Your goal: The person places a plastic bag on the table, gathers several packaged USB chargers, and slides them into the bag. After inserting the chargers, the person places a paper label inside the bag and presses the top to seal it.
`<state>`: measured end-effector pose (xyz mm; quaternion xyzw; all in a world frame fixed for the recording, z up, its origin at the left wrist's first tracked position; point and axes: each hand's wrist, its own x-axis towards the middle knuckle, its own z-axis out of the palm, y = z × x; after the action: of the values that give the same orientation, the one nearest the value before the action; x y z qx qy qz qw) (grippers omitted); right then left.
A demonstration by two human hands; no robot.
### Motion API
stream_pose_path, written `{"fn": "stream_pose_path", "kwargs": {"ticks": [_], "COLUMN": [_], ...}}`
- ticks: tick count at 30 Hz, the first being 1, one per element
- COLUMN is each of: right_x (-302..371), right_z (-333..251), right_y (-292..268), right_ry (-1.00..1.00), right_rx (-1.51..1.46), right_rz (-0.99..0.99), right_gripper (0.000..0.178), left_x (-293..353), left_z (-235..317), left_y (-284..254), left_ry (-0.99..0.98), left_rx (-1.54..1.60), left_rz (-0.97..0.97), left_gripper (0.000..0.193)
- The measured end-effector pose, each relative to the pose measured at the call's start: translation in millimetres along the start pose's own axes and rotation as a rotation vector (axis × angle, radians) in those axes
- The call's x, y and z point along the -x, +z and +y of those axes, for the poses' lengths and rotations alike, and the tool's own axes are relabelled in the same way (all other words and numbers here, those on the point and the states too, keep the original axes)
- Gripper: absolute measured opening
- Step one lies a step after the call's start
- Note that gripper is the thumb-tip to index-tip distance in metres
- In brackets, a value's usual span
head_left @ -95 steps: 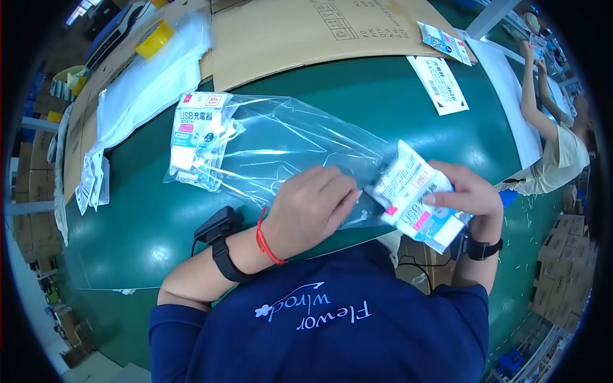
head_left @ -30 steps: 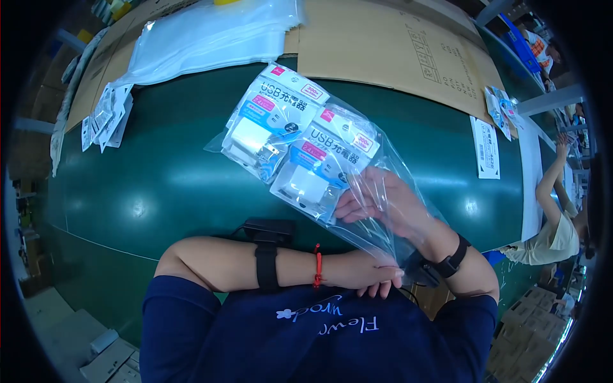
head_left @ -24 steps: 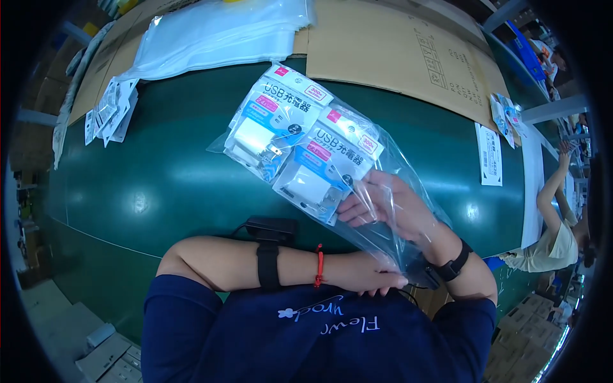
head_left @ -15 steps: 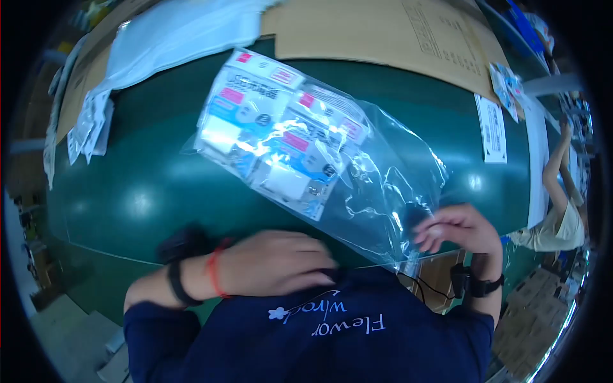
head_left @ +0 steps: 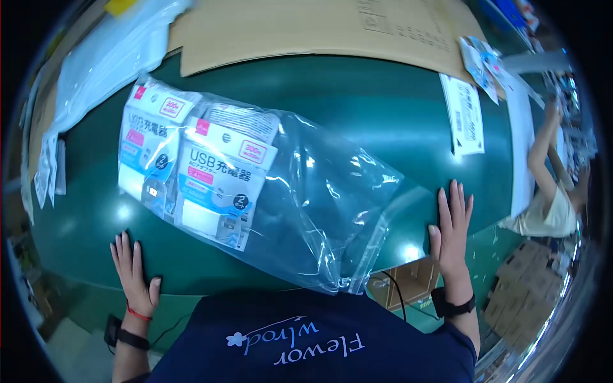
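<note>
A large clear plastic bag (head_left: 313, 198) lies across the green table, its loose end toward me at the table's front edge. Inside its far left part are packaged USB chargers, with one white, pink and blue pack (head_left: 220, 182) overlapping another pack (head_left: 150, 147). My left hand (head_left: 134, 271) rests flat on the table's front left, fingers stretched out, holding nothing. On the right, beyond the bag's loose end, my right hand (head_left: 453, 230) lies flat with its fingers extended. Neither hand touches the bag.
Brown cardboard (head_left: 306, 32) covers the table's far side. A stack of clear plastic bags (head_left: 108, 64) lies far left. A white label sheet (head_left: 464, 115) and small packets (head_left: 480, 67) sit at the right. Another person (head_left: 546, 204) is beyond the right edge, near stacked cartons (head_left: 527, 281).
My right hand has come away from the bag's loose end and now lies flat on the table. My left hand has moved left and spread out. The bag appears further left in view.
</note>
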<state>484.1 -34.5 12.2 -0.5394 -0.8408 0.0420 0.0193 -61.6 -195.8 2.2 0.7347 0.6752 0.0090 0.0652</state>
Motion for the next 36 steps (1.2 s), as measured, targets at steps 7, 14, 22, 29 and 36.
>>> {"fn": "stream_pose_path", "kwargs": {"ticks": [7, 14, 22, 29, 36], "right_x": [0.1, -2.5, 1.0, -4.6, 4.7], "right_z": [16.4, 17.6, 13.1, 7.0, 16.8], "right_y": [2.0, 2.2, 2.5, -0.7, 9.6], "right_ry": [-0.101, -0.139, -0.123, -0.082, -0.176], "right_rx": [-0.026, -0.075, -0.021, -0.037, 0.008], "right_rz": [-0.082, -0.111, -0.065, 0.018, 0.202], "right_gripper": [0.052, 0.052, 0.053, 0.05, 0.045], "left_x": [4.9, 11.4, -0.2, 3.2, -3.6], "left_z": [3.3, 0.1, 2.6, 4.9, 11.4], "left_y": [0.5, 2.2, -2.3, 6.0, 8.2], "left_ry": [0.006, -0.055, 0.014, 0.078, 0.138], "left_rx": [0.015, 0.002, -0.009, 0.009, 0.017], "left_rz": [0.002, 0.003, 0.005, -0.014, 0.032], "left_gripper": [0.07, 0.071, 0.069, 0.067, 0.064]}}
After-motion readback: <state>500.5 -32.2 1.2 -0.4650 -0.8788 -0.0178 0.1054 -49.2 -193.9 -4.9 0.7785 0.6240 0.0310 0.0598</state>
